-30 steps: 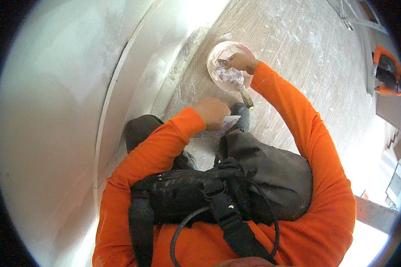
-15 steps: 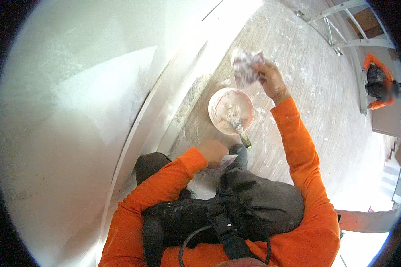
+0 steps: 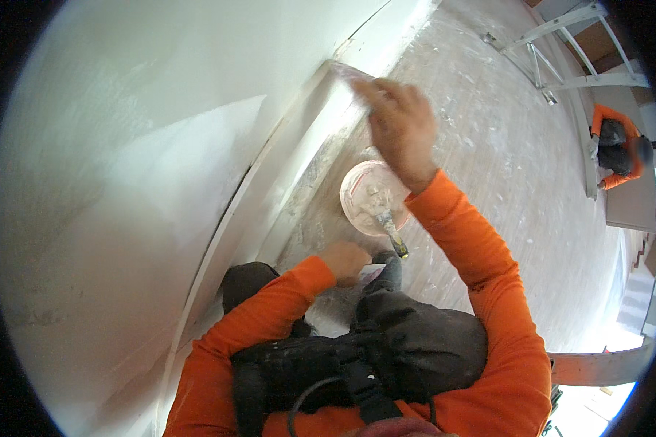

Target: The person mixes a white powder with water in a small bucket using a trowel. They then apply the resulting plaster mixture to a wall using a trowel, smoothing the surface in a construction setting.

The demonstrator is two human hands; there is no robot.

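My right hand [image 3: 402, 131], slightly blurred, is closed on a thin, dusty, purplish-white sheet [image 3: 348, 71] that looks like sandpaper. It holds the sheet against the top edge of the pale skirting board [image 3: 295, 142] at the foot of the wall [image 3: 124, 218]. My left hand [image 3: 345, 261] is closed near my knees, and a pale sheet [image 3: 372, 272] with some purple on it sticks out from the fingers. Between my hands stands a round pinkish-white bucket [image 3: 350, 193] of whitish compound. A putty knife [image 3: 393, 237] with a black-and-yellow handle leans in it.
White dust covers the wooden floor [image 3: 488, 167]. A metal ladder [image 3: 561, 51] stands at the far right. Near it another person in orange sleeves [image 3: 616, 146] works beside a pale panel [image 3: 627, 200]. A curved pale edge [image 3: 598, 368] lies at the lower right.
My right hand has moved left from above the floor beside the bucket to the skirting board, carrying its sheet. My left hand stays about where it was.
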